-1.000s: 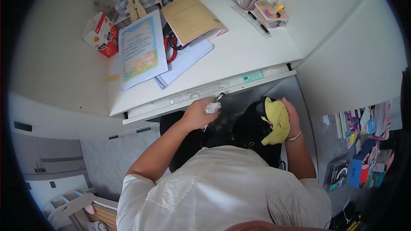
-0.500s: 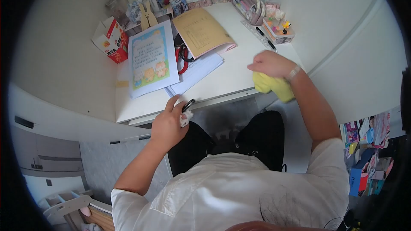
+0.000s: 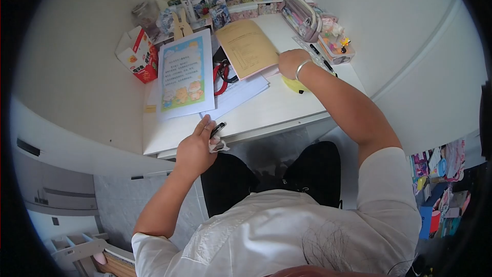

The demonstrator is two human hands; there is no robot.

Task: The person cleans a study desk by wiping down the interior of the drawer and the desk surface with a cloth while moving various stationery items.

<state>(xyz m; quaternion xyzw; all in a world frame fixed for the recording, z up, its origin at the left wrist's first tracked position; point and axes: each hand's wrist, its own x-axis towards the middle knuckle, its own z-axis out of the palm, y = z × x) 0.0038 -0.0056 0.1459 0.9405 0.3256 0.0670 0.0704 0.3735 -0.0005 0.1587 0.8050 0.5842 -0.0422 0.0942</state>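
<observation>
My left hand (image 3: 196, 146) is at the desk's front edge, closed on a black pen (image 3: 219, 129) and a crumpled white tissue (image 3: 219, 146). My right hand (image 3: 293, 63) is closed at the right edge of a tan paper booklet (image 3: 247, 46). Under that hand a yellow cloth (image 3: 294, 85) shows on the desktop; the fingertips are hidden. Left of the booklet lies a printed sheet with cartoon bears (image 3: 183, 74). Between them is a red-handled tool (image 3: 221, 78), partly covered, over white papers (image 3: 236, 95).
A red and white carton (image 3: 137, 55) stands at the desk's left. At the right back are a pencil case (image 3: 301, 16), a small clear box with figures (image 3: 336, 48), and pens beside a ruler (image 3: 320, 57). Small boxes and trinkets line the back wall. The desk's front edge (image 3: 256, 132) is above my knees.
My right hand has moved left and away from me with the yellow cloth, from the desk's front right to the booklet's edge. My left hand stays nearly in place.
</observation>
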